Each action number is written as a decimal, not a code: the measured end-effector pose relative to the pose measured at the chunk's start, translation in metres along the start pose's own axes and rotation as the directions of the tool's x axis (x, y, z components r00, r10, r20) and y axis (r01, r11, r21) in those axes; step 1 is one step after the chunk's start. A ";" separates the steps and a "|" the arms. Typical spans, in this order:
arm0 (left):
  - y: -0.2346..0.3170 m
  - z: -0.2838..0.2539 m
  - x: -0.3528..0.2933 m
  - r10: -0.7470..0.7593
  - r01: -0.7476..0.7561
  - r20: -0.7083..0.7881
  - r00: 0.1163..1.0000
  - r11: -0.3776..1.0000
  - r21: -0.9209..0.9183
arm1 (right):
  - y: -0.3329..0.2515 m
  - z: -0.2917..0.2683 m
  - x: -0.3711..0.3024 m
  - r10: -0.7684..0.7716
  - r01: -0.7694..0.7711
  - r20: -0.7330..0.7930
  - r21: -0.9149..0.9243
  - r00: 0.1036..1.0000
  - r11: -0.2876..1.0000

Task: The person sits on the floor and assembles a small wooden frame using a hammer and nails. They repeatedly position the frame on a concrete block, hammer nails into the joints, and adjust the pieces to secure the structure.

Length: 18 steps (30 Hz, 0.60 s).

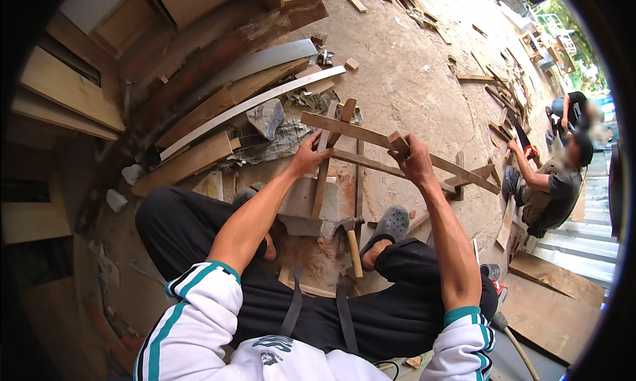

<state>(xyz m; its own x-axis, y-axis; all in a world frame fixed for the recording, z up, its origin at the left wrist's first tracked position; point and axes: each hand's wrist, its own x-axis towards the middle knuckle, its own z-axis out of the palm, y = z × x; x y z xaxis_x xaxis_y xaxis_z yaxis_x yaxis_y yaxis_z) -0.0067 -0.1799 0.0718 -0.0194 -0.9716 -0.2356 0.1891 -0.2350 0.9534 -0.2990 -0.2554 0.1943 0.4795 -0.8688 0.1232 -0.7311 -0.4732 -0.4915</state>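
Observation:
A frame of long wooden strips [344, 127] spans the space in front of my knees, with crossing pieces toward both ends. My left hand [311, 157] is closed round its left side, by an upright slat [322, 182]. On the right, my right hand [417, 161] grips the frame at a short crosspiece [399, 143]; whether that piece is fastened is hidden by the fingers. Below the frame sits a rough concrete block [301, 223]. A hammer [355, 252] with a wooden handle leans by the block, between my feet.
Boards and a white strip [252, 106] lie at the left, beside a grey stone [266, 118]. Wood scraps [356, 4] litter the floor beyond. At the right, a crouching person [553, 185] holds a saw [522, 137]; another person [575, 112] is behind. A cable [520, 348] runs at lower right.

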 end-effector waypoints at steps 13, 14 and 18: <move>0.000 -0.003 -0.047 -0.139 0.179 -0.181 0.974 0.957 0.229 | -0.010 0.001 -0.037 -0.119 0.111 -0.133 -0.068 0.984 0.992; 0.001 -0.001 -0.054 -0.133 0.175 -0.170 0.976 0.949 0.261 | -0.011 -0.001 -0.039 -0.112 0.105 -0.123 -0.065 0.986 0.992; 0.001 0.005 -0.080 -0.074 0.150 -0.173 0.982 0.861 0.485 | -0.016 -0.002 -0.041 -0.139 0.131 -0.090 -0.097 0.986 0.987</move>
<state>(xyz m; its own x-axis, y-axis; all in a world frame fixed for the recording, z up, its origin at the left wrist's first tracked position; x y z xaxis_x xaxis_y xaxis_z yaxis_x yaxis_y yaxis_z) -0.0102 -0.1025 0.0930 0.1364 -0.9325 -0.3346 -0.3165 -0.3610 0.8772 -0.3080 -0.2128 0.1992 0.5313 -0.8039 0.2672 -0.7059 -0.5945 -0.3851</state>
